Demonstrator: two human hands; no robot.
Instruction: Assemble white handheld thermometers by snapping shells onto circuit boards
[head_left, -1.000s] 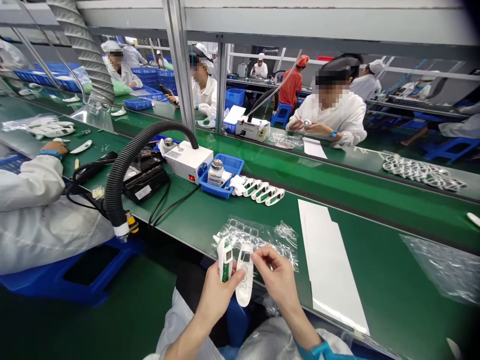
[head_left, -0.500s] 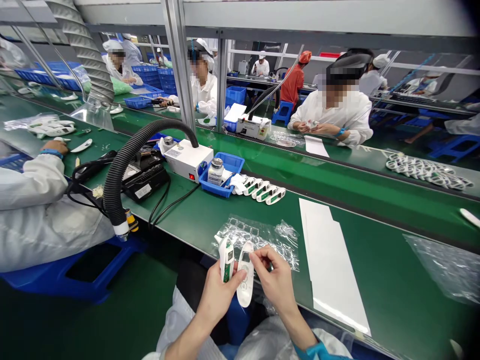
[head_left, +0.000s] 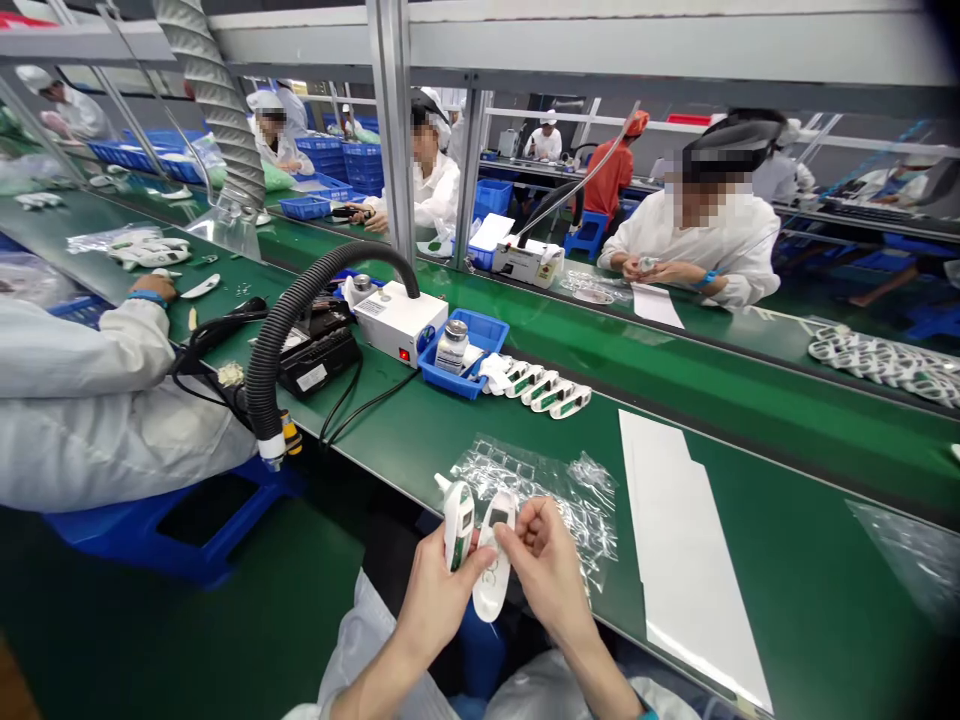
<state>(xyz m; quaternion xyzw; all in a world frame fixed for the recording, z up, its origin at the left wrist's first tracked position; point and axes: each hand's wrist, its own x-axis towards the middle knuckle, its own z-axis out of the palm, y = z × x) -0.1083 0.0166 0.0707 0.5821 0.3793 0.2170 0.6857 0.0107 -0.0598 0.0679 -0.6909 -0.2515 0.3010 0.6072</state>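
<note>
My left hand (head_left: 433, 592) is closed round two white parts held side by side. One is an ear thermometer body (head_left: 454, 515) with a pointed tip, a small window and a green circuit board showing in its side. The other is a long oval white cover (head_left: 491, 598) with a rectangular window and ring-shaped marks, its inner face towards me. My right hand (head_left: 553, 565) has its thumb on the cover at the window, the other fingers curled; anything small between them is hidden. Just beyond both hands lies a clear plastic sheet (head_left: 517, 468) with rows of square pieces.
Several open thermometer halves (head_left: 546, 388) line up beside a blue tray (head_left: 480, 330) holding a metal-topped bottle (head_left: 452, 347). White paper sheets (head_left: 686, 540) lie right. A black hose (head_left: 289, 310) arches from a white box (head_left: 397, 318) at left. Co-workers sit left and across.
My right thumb has moved onto the cover's window, which now looks darker. The thermometer body has turned slightly in my left hand. The whole view has shifted a little.
</note>
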